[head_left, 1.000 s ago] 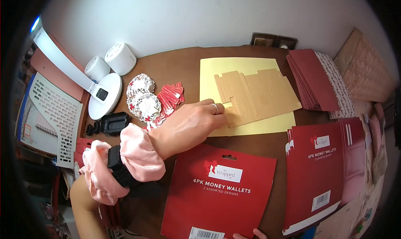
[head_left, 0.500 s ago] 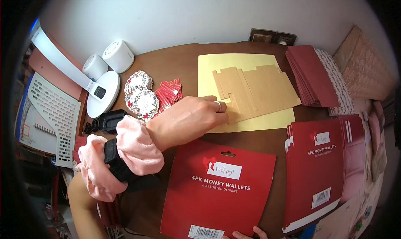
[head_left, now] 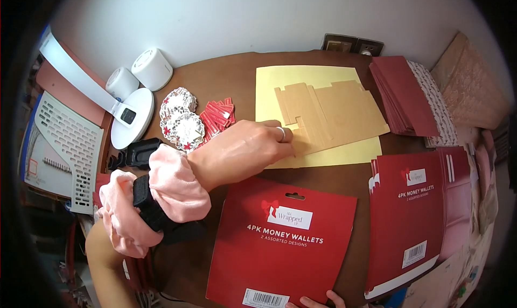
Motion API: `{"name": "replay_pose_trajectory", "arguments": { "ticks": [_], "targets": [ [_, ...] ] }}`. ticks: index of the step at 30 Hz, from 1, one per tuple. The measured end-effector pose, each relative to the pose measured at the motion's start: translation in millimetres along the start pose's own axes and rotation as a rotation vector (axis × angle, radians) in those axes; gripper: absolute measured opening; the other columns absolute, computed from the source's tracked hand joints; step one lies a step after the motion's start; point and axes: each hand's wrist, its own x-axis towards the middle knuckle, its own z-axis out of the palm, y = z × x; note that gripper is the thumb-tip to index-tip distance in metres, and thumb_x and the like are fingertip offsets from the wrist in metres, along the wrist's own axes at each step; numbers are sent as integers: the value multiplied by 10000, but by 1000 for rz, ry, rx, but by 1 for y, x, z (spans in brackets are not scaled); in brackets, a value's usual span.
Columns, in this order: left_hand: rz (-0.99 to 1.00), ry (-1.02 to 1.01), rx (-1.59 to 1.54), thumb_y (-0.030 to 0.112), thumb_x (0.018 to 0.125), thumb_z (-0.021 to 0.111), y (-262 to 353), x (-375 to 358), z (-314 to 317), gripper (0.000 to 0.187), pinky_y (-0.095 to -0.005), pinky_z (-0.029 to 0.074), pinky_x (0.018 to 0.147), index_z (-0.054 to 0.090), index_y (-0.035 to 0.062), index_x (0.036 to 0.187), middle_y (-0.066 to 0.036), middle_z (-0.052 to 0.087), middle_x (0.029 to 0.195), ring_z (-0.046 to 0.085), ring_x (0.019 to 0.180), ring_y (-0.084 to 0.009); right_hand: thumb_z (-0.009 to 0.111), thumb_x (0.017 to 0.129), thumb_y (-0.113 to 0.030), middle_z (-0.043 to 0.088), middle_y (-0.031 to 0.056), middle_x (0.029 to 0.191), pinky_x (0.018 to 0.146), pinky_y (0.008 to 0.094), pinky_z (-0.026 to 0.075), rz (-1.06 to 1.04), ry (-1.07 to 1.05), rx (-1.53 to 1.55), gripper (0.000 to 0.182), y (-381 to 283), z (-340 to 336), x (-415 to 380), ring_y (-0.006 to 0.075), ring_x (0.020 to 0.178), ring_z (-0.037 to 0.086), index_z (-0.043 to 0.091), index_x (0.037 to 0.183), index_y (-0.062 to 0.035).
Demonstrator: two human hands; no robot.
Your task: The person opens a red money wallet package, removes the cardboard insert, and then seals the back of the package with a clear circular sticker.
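My left hand (head_left: 245, 149), with a ring on one finger and a pink scrunchie at the wrist, reaches across the table. Its bent fingers pinch the lower left corner of a stack of brown card pieces (head_left: 336, 114). Those pieces lie on a yellow sheet (head_left: 280, 84). Only the fingertips of my right hand (head_left: 318, 301) show at the bottom edge, gripping the lower edge of a red "4PK MONEY WALLETS" card (head_left: 280, 243) that lies flat in front of me.
A stack of the same red cards (head_left: 412, 216) lies at the right, with dark red envelopes (head_left: 401, 92) behind it. Round floral tags (head_left: 180, 119) and small red labels (head_left: 218, 117) sit left of my hand. A white lamp base (head_left: 132, 117), two white cylinders (head_left: 151, 68) and a black clip (head_left: 141, 153) stand at far left.
My left hand stays on the corner of the brown card pieces, fingers shifting slightly. The view has tilted a little, and more of my right fingertips show on the red card's edge.
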Motion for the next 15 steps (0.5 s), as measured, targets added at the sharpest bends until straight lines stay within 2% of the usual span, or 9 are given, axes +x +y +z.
{"name": "replay_pose_trajectory", "arguments": {
  "ticks": [5, 8, 12, 15],
  "targets": [
    [-202, 7, 77, 23, 764, 611, 19, -8, 2, 198, -374, 563, 743, 673, 26, 953, -120, 670, 953, 660, 923, -289, 655, 888, -280, 623, -25, 1338, 1109, 575, 341, -16, 27, -44, 311, 2, 2, 0, 216, 1229, 581, 676, 1195, -236],
    [-204, 91, 88, 29, 754, 617, 32, -8, 4, 155, -379, 562, 700, 663, 19, 901, -113, 660, 894, 656, 883, -290, 649, 892, -279, 618, -28, 1345, 1109, 571, 343, -4, 26, -39, 312, 0, 3, 0, 214, 1231, 579, 673, 1200, -238],
    [-212, 49, 178, 50, 758, 623, 43, -3, 4, 106, -382, 556, 680, 632, 6, 854, -115, 633, 846, 647, 832, -287, 634, 898, -267, 616, -27, 1348, 1110, 570, 340, -1, -16, -21, 302, 0, 0, -2, 214, 1231, 579, 674, 1195, -231],
    [-290, 21, 186, 68, 759, 629, 50, 0, 2, 85, -386, 551, 659, 588, 6, 801, -117, 607, 808, 640, 800, -287, 630, 899, -262, 617, -25, 1348, 1113, 570, 337, 11, -8, -5, 298, -1, 0, -1, 213, 1231, 579, 675, 1191, -226]
  ]
}}
